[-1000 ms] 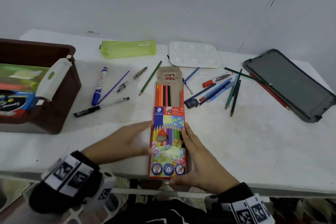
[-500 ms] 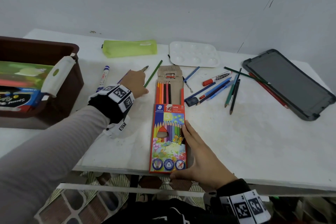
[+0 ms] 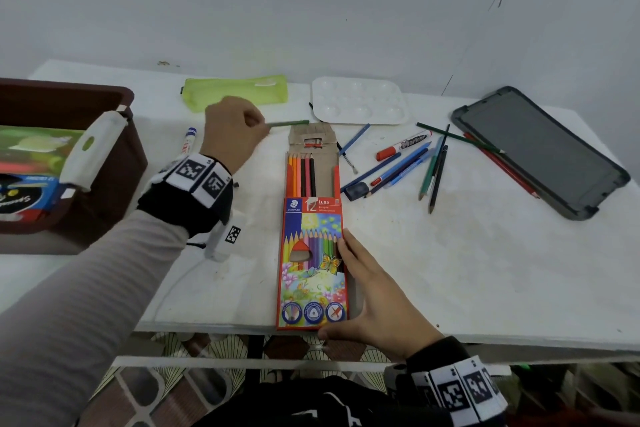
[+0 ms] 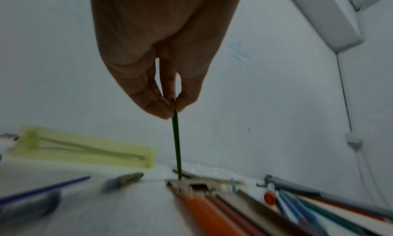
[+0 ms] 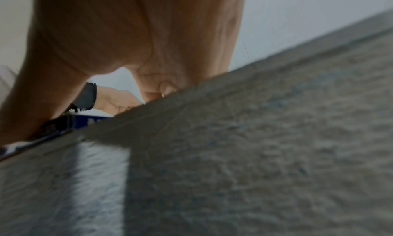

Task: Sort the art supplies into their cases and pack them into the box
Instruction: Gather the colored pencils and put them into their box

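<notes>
My left grip (image 3: pixel 235 128) pinches the green pencil (image 3: pixel 289 123) by its tip, lifted beside the case (image 3: pixel 311 263); light, stiff, it may swivel. My right grip (image 3: pixel 374 302) lies flat, steadying the case.

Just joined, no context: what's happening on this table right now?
A person is sorting coloured pencils into their case. The left hand pinches a green pencil near its tip, lifted just beyond the open end of the coloured pencil box. The right hand lies flat along the box's right edge, steadying it on the table. Five pencils show in the open tray; more pencils, pens and markers lie loose to the right.
</notes>
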